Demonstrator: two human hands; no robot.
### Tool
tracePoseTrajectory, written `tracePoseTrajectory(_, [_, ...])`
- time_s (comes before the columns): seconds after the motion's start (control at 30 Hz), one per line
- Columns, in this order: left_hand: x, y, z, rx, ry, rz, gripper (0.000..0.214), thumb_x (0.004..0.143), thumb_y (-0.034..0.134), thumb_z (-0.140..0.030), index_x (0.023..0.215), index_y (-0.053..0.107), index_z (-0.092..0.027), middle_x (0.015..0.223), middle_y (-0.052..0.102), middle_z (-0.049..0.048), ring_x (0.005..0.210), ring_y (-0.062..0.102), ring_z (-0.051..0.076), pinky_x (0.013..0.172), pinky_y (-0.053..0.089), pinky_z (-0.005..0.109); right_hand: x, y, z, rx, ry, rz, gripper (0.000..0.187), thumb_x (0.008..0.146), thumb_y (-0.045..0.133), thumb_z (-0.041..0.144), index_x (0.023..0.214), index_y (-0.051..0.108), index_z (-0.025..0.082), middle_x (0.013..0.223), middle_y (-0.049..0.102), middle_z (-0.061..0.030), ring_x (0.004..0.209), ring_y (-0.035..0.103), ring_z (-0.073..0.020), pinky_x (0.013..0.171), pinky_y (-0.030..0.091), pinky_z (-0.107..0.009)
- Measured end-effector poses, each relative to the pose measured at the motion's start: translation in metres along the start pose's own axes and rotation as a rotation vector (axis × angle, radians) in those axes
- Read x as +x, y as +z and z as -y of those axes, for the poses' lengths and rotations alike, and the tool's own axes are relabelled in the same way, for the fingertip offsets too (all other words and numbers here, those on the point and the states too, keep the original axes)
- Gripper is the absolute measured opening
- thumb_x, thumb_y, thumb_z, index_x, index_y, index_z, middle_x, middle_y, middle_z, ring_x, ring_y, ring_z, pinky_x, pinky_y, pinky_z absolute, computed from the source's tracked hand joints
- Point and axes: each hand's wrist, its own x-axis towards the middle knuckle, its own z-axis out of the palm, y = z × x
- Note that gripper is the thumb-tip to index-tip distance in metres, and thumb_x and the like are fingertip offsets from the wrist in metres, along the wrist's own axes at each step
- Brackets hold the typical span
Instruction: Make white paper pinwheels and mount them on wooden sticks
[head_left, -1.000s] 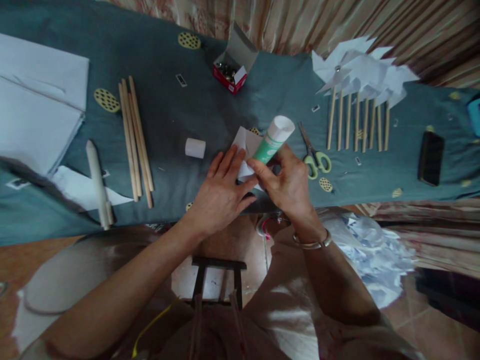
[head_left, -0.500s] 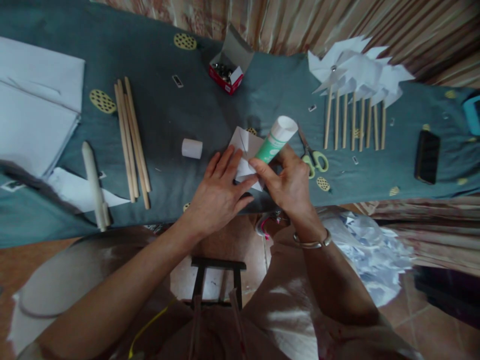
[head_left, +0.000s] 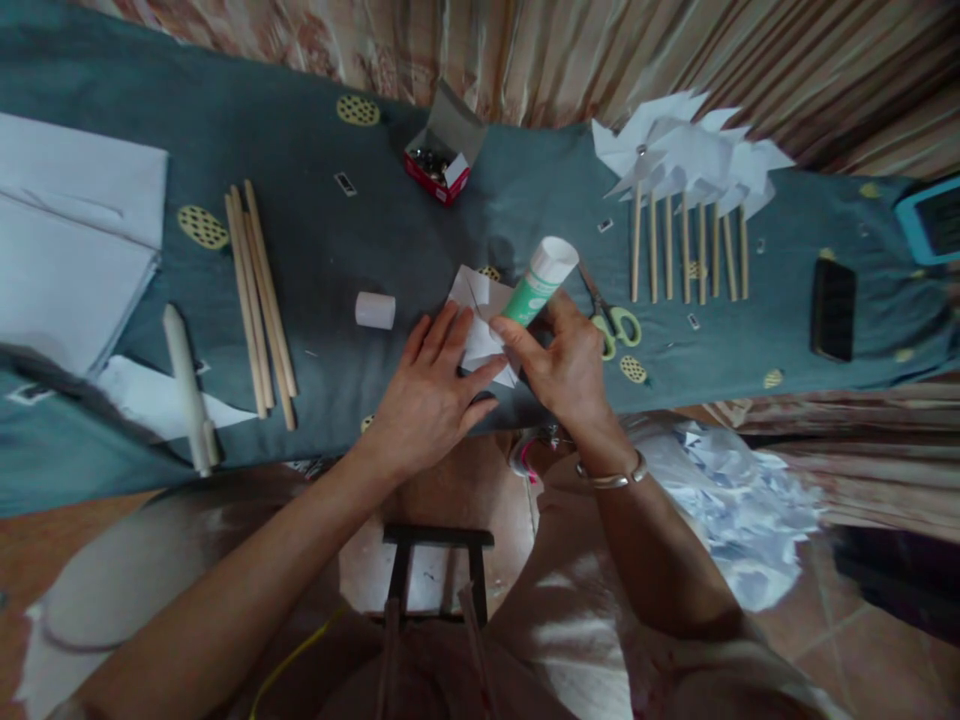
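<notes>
My right hand (head_left: 571, 365) is closed around a green and white glue stick (head_left: 534, 285), held tilted with its lower end down at the paper. That lower end is hidden by my fingers. Under both hands is a small piece of white paper (head_left: 466, 290) with folds or cut lines in it. My left hand (head_left: 429, 395) lies on the paper, fingers stretched out, pressing it to the cloth. A white cap (head_left: 375, 310) rests left of the paper. Scissors with pale green handles (head_left: 616, 328) lie just beyond my right hand.
Wooden sticks (head_left: 259, 300), a white utility knife (head_left: 187, 390) and white sheets (head_left: 71, 245) lie to the left. A red box of small metal pieces (head_left: 439, 170) stands behind. Paper pinwheels on sticks (head_left: 686, 160), a phone (head_left: 832, 310) and a blue-edged device (head_left: 930, 222) are at right.
The whole scene has shifted slightly left and down as the camera turned. My left hand still presses the paper, and my right hand still holds the glue stick against it.
</notes>
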Motion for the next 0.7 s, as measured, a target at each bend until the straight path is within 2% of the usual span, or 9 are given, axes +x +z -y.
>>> tracePoseTrajectory(0.33, [-0.0001, 0.0011, 0.0017, 0.001, 0.001, 0.001, 0.046, 0.087, 0.069, -0.028, 0.132, 0.062, -0.026, 0.159, 0.037, 0.014, 0.15, 0.026, 0.04, 0.117, 0.027, 0.067, 0.0055, 0.0059, -0.0014, 0.036, 0.018, 0.054, 0.037, 0.088, 0.061, 0.059, 0.095, 0.06, 0.022, 0.08, 0.065, -0.0028, 0.077, 0.061, -0.0202, 0.074, 0.048, -0.034])
tracePoseTrajectory(0.53, [0.0, 0.0015, 0.0018, 0.019, 0.009, 0.01, 0.043, 0.088, 0.069, -0.029, 0.13, 0.064, -0.025, 0.158, 0.038, 0.0173, 0.149, 0.027, 0.041, 0.117, 0.027, 0.066, 0.0086, 0.0089, 0.0033, 0.067, 0.028, 0.059, 0.031, 0.087, 0.064, 0.053, 0.09, 0.061, 0.022, 0.078, 0.064, -0.002, 0.075, 0.059, -0.0188, 0.073, 0.048, -0.033])
tracePoseTrajectory(0.7, [0.0, -0.0001, 0.0015, 0.031, 0.016, 0.008, 0.042, 0.088, 0.068, -0.03, 0.13, 0.064, -0.024, 0.158, 0.038, 0.0178, 0.149, 0.027, 0.041, 0.116, 0.028, 0.066, 0.0038, 0.0085, 0.0082, 0.155, 0.099, 0.024, 0.028, 0.081, 0.072, 0.048, 0.082, 0.062, 0.022, 0.072, 0.062, 0.0007, 0.068, 0.055, -0.0159, 0.07, 0.046, -0.032])
